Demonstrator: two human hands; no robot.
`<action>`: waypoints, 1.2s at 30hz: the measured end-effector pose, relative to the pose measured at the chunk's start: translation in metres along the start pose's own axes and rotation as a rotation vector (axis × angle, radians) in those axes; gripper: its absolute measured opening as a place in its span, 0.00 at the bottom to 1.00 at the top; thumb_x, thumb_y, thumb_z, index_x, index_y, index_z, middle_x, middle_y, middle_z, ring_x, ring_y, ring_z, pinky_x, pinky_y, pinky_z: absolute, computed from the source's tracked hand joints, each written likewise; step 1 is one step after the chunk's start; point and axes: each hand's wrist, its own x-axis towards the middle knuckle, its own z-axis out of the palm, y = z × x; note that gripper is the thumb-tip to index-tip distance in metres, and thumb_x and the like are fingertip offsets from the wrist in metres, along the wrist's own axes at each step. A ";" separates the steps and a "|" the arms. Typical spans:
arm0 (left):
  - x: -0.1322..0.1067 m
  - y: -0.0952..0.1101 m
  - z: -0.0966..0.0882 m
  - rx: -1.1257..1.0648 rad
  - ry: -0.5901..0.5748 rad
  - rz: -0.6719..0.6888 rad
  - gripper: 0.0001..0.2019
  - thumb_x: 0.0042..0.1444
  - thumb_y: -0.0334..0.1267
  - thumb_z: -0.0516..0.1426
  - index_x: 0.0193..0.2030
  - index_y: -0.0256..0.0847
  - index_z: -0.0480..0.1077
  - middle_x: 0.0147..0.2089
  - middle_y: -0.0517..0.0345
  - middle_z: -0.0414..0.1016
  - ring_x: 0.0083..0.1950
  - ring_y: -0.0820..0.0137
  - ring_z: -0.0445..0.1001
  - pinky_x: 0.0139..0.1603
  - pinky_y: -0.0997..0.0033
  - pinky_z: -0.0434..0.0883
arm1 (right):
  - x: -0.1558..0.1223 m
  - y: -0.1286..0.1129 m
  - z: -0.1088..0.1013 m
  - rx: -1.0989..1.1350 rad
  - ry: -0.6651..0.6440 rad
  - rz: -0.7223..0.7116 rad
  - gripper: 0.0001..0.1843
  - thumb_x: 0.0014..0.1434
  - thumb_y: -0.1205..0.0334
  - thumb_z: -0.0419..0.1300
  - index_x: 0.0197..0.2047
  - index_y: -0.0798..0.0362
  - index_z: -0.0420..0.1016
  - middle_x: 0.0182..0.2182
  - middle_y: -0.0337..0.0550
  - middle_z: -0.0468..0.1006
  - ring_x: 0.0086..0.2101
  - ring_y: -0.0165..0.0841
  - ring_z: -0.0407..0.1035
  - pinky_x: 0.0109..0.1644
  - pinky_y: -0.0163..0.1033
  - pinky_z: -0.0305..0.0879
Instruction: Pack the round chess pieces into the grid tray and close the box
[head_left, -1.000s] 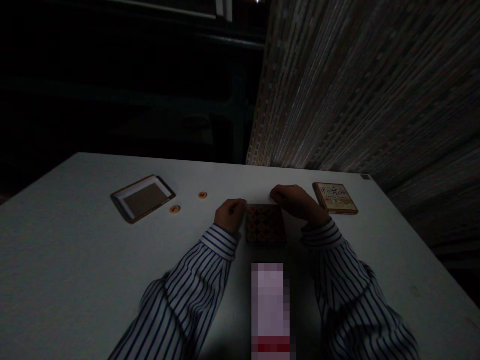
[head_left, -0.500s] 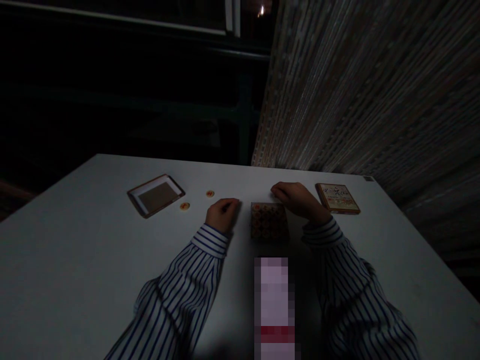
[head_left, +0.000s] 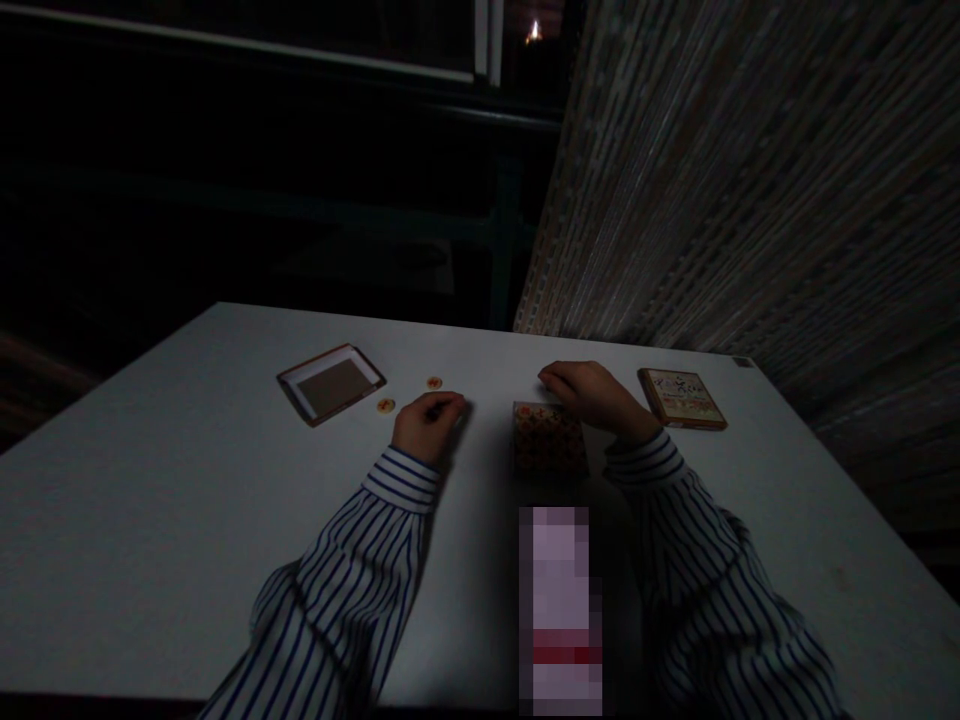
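A small square tray (head_left: 550, 440) filled with several round orange-marked discs lies on the white table (head_left: 187, 520) in front of me. My right hand (head_left: 592, 397) rests curled at the tray's far right corner, touching it. My left hand (head_left: 425, 423) sits on the table a short way left of the tray, fingers curled under; whether it holds anything is hidden. Two loose discs, one (head_left: 385, 405) just left of that hand and one (head_left: 434, 382) beyond it, lie on the table.
An open brown box lid with a white rim (head_left: 331, 382) lies at the left. A printed box cover (head_left: 681, 397) lies at the right near the table's corner. A tall wall of stacked boards (head_left: 750, 180) rises behind. The room is very dark.
My left hand has drawn away from the tray's left edge and moved left toward the loose discs. My right hand stays at the tray's far corner. The camera has swung slightly left.
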 end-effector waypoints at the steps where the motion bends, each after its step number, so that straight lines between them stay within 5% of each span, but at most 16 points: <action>1: 0.000 0.001 -0.003 0.008 -0.002 0.000 0.13 0.44 0.45 0.58 0.31 0.37 0.74 0.29 0.55 0.76 0.33 0.69 0.73 0.38 0.70 0.70 | 0.001 -0.002 -0.001 0.000 -0.002 -0.003 0.17 0.63 0.59 0.44 0.41 0.54 0.72 0.39 0.45 0.77 0.40 0.34 0.69 0.43 0.35 0.58; 12: -0.004 0.001 -0.034 0.026 0.073 -0.032 0.10 0.42 0.42 0.57 0.28 0.37 0.72 0.25 0.58 0.73 0.27 0.72 0.70 0.30 0.72 0.68 | 0.011 -0.016 -0.004 -0.001 0.010 -0.044 0.16 0.62 0.60 0.46 0.42 0.55 0.73 0.40 0.45 0.77 0.41 0.34 0.69 0.45 0.36 0.59; 24: -0.005 -0.017 -0.069 0.081 0.095 -0.049 0.12 0.44 0.44 0.56 0.31 0.38 0.74 0.30 0.56 0.76 0.32 0.68 0.73 0.37 0.69 0.70 | 0.024 -0.036 -0.002 -0.041 -0.040 -0.104 0.16 0.61 0.61 0.46 0.42 0.55 0.74 0.39 0.45 0.77 0.40 0.34 0.70 0.43 0.35 0.60; 36: 0.001 -0.037 -0.103 0.445 0.172 -0.032 0.18 0.45 0.47 0.57 0.40 0.38 0.74 0.34 0.50 0.76 0.33 0.61 0.74 0.35 0.65 0.70 | 0.053 -0.060 0.004 -0.116 -0.149 -0.214 0.16 0.60 0.62 0.47 0.43 0.55 0.73 0.42 0.48 0.76 0.43 0.36 0.68 0.47 0.37 0.58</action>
